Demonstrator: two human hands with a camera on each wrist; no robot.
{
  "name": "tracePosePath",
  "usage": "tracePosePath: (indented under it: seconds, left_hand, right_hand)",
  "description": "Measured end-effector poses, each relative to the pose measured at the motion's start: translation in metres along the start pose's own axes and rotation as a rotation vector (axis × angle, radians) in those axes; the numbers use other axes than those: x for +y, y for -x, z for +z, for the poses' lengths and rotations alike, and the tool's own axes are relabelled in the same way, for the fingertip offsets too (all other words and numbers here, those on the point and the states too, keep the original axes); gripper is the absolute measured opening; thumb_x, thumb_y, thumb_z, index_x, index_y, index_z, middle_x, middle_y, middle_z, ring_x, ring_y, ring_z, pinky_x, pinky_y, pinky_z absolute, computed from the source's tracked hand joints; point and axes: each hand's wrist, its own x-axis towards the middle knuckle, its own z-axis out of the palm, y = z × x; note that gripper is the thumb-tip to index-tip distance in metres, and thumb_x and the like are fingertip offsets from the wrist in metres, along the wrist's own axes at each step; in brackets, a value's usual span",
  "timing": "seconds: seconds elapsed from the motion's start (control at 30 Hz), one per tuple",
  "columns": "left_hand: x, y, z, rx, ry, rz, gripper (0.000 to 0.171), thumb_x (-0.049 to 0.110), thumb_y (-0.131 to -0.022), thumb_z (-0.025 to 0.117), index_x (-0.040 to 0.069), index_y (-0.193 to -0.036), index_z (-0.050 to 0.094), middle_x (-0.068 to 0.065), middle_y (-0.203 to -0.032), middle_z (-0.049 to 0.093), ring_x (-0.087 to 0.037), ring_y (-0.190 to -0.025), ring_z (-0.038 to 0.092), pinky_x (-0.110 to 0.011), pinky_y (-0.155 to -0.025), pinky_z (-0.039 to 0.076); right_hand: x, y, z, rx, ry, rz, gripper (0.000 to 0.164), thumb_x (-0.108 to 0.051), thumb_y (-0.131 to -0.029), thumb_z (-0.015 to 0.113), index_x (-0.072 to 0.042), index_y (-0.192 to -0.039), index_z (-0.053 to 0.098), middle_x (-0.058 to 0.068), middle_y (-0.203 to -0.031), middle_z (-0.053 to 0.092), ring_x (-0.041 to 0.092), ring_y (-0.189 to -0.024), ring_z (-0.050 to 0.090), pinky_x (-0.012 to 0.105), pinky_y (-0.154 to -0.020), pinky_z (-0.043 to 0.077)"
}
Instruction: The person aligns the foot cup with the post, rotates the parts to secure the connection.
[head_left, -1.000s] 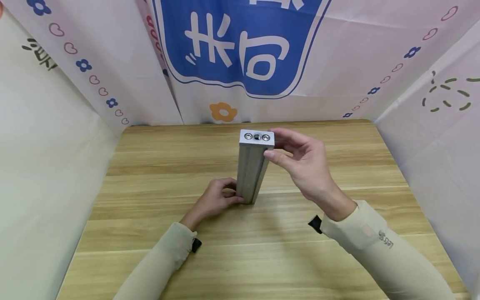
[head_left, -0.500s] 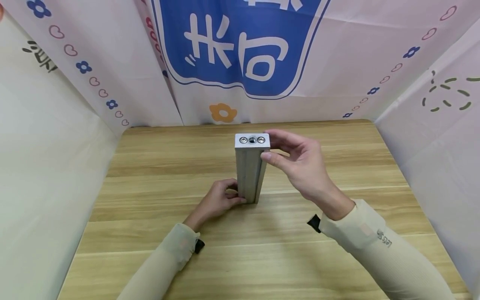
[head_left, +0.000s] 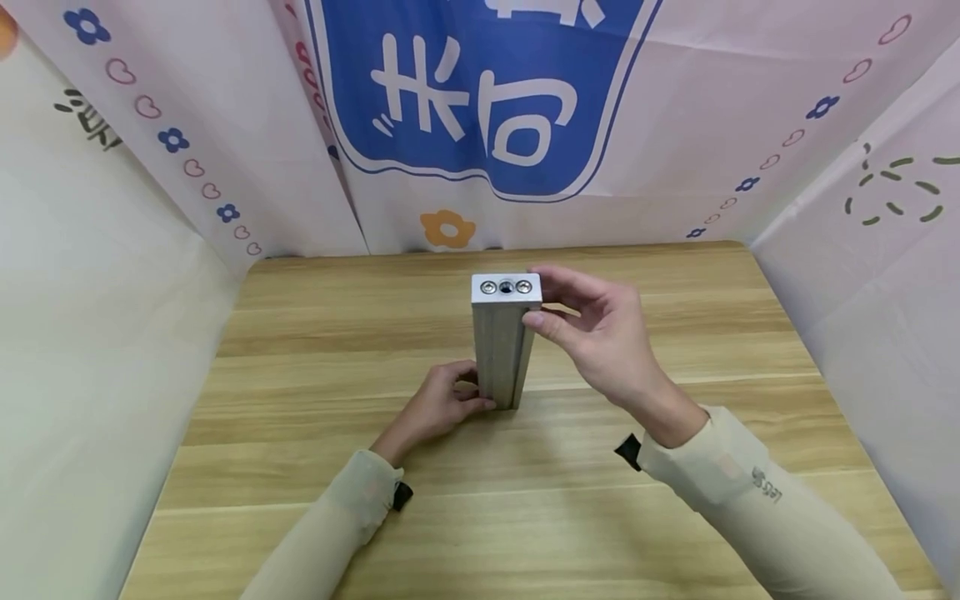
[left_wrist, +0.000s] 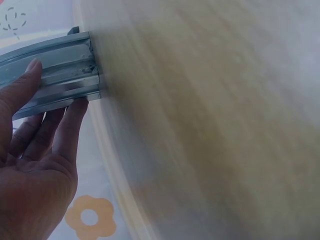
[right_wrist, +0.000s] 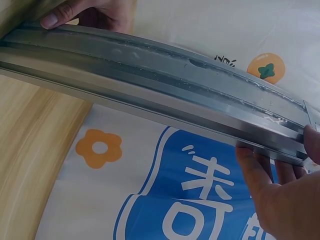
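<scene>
A grooved silver aluminium profile bar (head_left: 498,354) stands on end on the wooden table, its top leaning only slightly in the head view. Its flat end plate (head_left: 480,297) faces up, with two screws and a hole between them. Low on the bar, my left hand (head_left: 435,402) grips it between thumb and fingers. My right hand (head_left: 611,337) pinches the upper end from the right, thumb in front and fingers behind. In the left wrist view the bar's lower end (left_wrist: 65,75) sits right at the tabletop. Along its length, the right wrist view shows the bar (right_wrist: 150,82) with both hands on it.
The light wood table (head_left: 300,333) reaches back to a hanging cloth (head_left: 660,150) with a blue printed sign and an orange flower. White cloth walls (head_left: 97,333) close in the left and right sides.
The bar's top has shifted a little left and toward me along with my right hand. Its lower end and my left hand have edged slightly right. Both grips stay the same.
</scene>
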Motion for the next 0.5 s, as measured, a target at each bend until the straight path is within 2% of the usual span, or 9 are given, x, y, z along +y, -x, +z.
tracePosePath:
  seconds: [0.1, 0.3, 0.5]
  left_hand:
    - [0.001, 0.001, 0.001, 0.0, 0.002, -0.006, 0.035, -0.001, -0.088, 0.083, 0.001, -0.121, 0.071, -0.017, -0.12, 0.074, -0.033, -0.116, 0.072, -0.032, -0.096, 0.066]
    - [0.005, 0.002, 0.001, -0.005, 0.029, -0.028, 0.039, 0.001, -0.087, 0.085, 0.002, -0.123, 0.07, -0.015, -0.125, 0.073, -0.033, -0.122, 0.07, -0.033, -0.099, 0.065]
    - [0.013, 0.002, 0.0, 0.003, 0.049, -0.015, 0.051, 0.003, -0.086, 0.086, 0.003, -0.133, 0.067, -0.014, -0.134, 0.07, -0.034, -0.128, 0.067, -0.039, -0.104, 0.063]
  right_hand:
    - [0.001, 0.001, 0.0, 0.005, 0.016, 0.002, 0.049, 0.021, -0.087, 0.071, 0.015, -0.134, 0.062, 0.004, -0.118, 0.072, 0.016, -0.108, 0.069, 0.026, -0.094, 0.066]
    - [0.001, 0.002, 0.001, 0.012, 0.051, -0.003, 0.049, 0.02, -0.088, 0.071, 0.014, -0.135, 0.061, 0.023, -0.124, 0.069, 0.016, -0.108, 0.069, 0.025, -0.094, 0.066]
    - [0.001, 0.002, 0.001, 0.008, 0.072, -0.012, 0.048, 0.019, -0.089, 0.071, 0.013, -0.135, 0.062, 0.026, -0.126, 0.069, 0.016, -0.11, 0.069, 0.025, -0.096, 0.065]
